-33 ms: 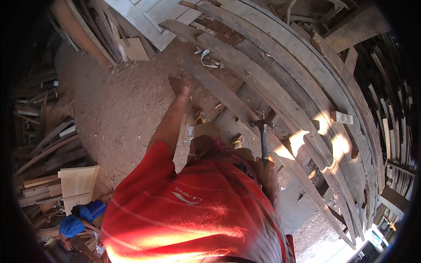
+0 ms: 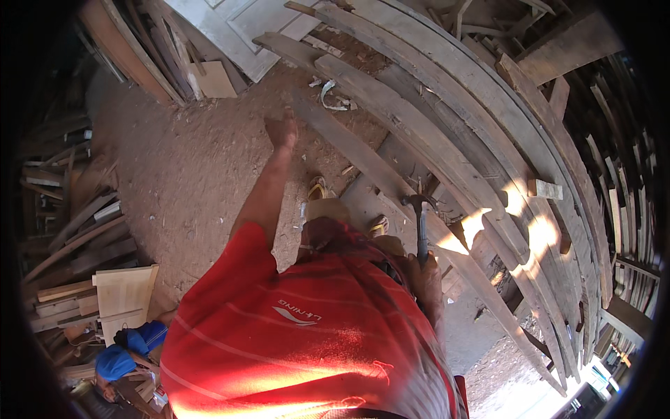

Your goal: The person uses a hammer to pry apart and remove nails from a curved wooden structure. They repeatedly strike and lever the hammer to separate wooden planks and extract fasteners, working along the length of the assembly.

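Head view looks down over a red shirt (image 2: 300, 342) onto a dirt floor (image 2: 188, 174) strewn with timber. The left hand (image 2: 281, 130) is stretched far forward at the end of a bare arm, and it rests at the near end of a long grey plank (image 2: 363, 157) that runs diagonally toward the lower right. Whether its fingers grip the plank or only press on it I cannot tell; the hand looks loosely closed. The right hand (image 2: 427, 276) is low and near the body, fingers wrapped tight around the handle of a hammer (image 2: 420, 223). The hammer stands nearly upright, its dark metal head at the top, just over the same plank about midway along its length. More planks (image 2: 447, 119) lie side by side beyond, curving across the upper right, with a small wood block (image 2: 544, 188) sitting on one of them. A pale board (image 2: 209, 78) lies on the floor at upper left. At lower left sits a light wooden panel (image 2: 124, 293), and just below it a blue bundle (image 2: 125, 353). Stacked scrap wood (image 2: 70, 223) lines the left edge. Bright sun patches fall on the planks to the right of the hammer.
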A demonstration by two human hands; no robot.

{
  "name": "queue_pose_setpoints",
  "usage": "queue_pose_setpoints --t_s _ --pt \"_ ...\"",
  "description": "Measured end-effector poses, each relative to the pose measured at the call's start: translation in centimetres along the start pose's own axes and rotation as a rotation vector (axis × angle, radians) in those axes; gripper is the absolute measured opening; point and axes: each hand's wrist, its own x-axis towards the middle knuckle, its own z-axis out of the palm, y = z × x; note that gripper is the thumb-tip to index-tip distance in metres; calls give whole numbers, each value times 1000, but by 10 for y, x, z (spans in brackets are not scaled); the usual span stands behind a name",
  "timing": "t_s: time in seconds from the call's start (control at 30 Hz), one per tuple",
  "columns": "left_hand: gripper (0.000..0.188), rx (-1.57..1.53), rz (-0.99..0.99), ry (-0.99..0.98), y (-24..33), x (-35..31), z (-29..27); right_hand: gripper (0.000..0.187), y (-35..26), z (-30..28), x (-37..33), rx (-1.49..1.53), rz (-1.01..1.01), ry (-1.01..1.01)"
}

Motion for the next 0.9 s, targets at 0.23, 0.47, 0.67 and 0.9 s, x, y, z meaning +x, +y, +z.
queue_pose_setpoints --t_s 0.23,0.47,0.67,0.9 --pt "94 792 103 -829 29 121 31 36 -40 72 -6 178 102 237" --pt "80 243 -15 -1124 -17 155 58 39 -109 138 -2 356 414 475" --pt "65 291 -21 -1029 -5 136 33 38 -131 150 -17 427 488 507" --pt "62 139 -33 -1006 -48 150 21 43 -129 173 -28 549 491 599"
